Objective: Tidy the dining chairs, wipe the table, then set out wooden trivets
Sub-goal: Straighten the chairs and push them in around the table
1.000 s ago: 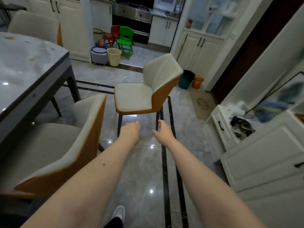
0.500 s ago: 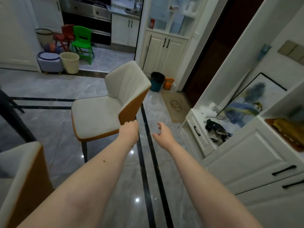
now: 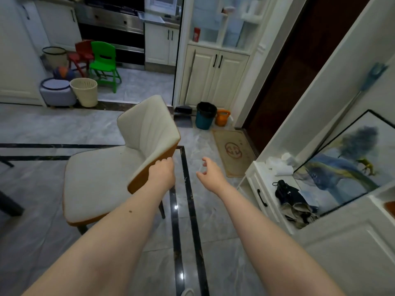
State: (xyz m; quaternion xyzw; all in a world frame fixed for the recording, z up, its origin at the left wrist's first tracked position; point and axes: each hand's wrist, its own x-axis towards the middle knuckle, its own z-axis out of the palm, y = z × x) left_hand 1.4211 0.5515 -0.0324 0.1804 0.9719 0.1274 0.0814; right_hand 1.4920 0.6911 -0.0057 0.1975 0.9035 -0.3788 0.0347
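Observation:
One dining chair [image 3: 102, 180], cream-cushioned with an orange shell, stands on the tiled floor in the middle of the head view, its seat facing left. My left hand [image 3: 162, 174] grips the near edge of its backrest, fingers curled over the orange rim. My right hand [image 3: 210, 174] hovers to the right of the chair with relaxed, spread fingers and holds nothing. Only dark table legs [image 3: 8, 205] show at the left edge. The table top and any trivets are out of view.
A white sideboard [image 3: 265, 210] runs close along the right, holding a folded umbrella [image 3: 288, 193] and a framed painting [image 3: 350, 165]. Beyond the chair stand a teal bin [image 3: 205, 116], an orange kettlebell [image 3: 223, 117] and a doormat [image 3: 234, 151]. A wastebasket [image 3: 84, 91] and a green child's chair [image 3: 104, 63] are at back left.
The view has swung right, so the table top and the second chair have left the frame. My left hand has reached the chair's backrest and taken hold of its edge.

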